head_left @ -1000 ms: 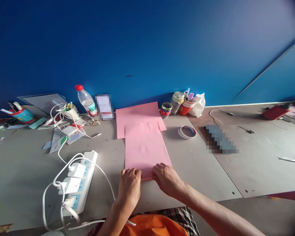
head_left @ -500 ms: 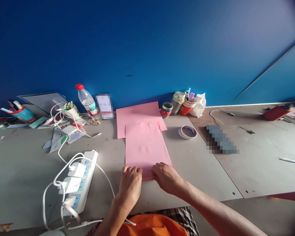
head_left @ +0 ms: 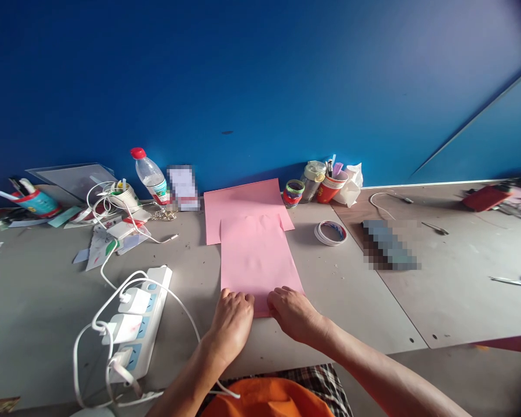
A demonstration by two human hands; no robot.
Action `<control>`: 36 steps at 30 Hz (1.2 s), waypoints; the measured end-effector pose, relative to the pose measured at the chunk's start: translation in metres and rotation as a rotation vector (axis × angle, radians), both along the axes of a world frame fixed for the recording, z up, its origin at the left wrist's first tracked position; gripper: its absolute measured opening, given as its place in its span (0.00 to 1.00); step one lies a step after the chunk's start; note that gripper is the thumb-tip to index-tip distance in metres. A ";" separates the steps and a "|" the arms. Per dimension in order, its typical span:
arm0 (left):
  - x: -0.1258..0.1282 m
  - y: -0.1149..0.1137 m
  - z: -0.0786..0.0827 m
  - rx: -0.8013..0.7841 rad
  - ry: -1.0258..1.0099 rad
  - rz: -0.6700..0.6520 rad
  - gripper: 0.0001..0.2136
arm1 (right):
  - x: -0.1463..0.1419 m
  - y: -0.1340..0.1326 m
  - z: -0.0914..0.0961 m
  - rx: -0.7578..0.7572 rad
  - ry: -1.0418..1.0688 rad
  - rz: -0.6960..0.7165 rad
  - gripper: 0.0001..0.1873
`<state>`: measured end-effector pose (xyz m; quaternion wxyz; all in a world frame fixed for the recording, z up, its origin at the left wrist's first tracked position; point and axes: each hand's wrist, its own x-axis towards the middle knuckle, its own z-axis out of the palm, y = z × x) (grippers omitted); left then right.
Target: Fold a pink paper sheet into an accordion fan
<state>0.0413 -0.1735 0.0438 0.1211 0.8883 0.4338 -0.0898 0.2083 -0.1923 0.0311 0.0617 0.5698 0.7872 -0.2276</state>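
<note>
Both of the person's hands are at the near end of a smooth pink rectangular sheet [head_left: 258, 252], which lies lengthwise on the grey table [head_left: 351, 301] in the middle of the scene. The left hand [head_left: 235, 318] rests on the near left corner and the right hand [head_left: 295, 313] on the near right corner, fingers curled downward, with a narrow gap between them. In that gap a darker pink strip shows along the sheet's near edge. The thumbs are hidden, so one cannot tell whether the hands pinch the sheet or only press on it.

The sheet's far end overlaps a second pink sheet [head_left: 243, 200], set crosswise and reaching toward the blue wall [head_left: 260, 87]. Faint bumps mark the near sheet's surface, chiefly at its far end.

To the right of the sheets lies a white-sided ring of tape [head_left: 330, 244]; farther back stand a small stack of coloured tape rolls [head_left: 293, 196], a clear jar with a pale yellow lid [head_left: 313, 180] and red paper cups [head_left: 330, 189] holding pens. To the left, a white power strip [head_left: 155, 315] carries plugs and white cables, and a clear bottle with a red cap [head_left: 151, 176] leans beyond it.
</note>
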 end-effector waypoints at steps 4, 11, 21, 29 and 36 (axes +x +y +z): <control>-0.003 0.002 -0.004 -0.003 -0.026 0.009 0.13 | 0.000 0.001 -0.001 0.005 -0.004 -0.003 0.07; -0.012 0.003 -0.016 0.017 -0.077 0.040 0.09 | 0.003 0.001 -0.001 -0.038 0.006 -0.064 0.05; -0.022 0.004 -0.017 0.008 -0.098 0.056 0.06 | 0.034 -0.003 -0.005 -0.071 0.037 -0.155 0.05; -0.036 0.003 -0.017 0.014 -0.085 0.111 0.03 | 0.050 -0.003 -0.008 -0.101 0.040 -0.188 0.06; -0.047 0.001 -0.023 0.029 -0.104 0.128 0.02 | 0.057 -0.004 -0.010 -0.097 0.051 -0.198 0.07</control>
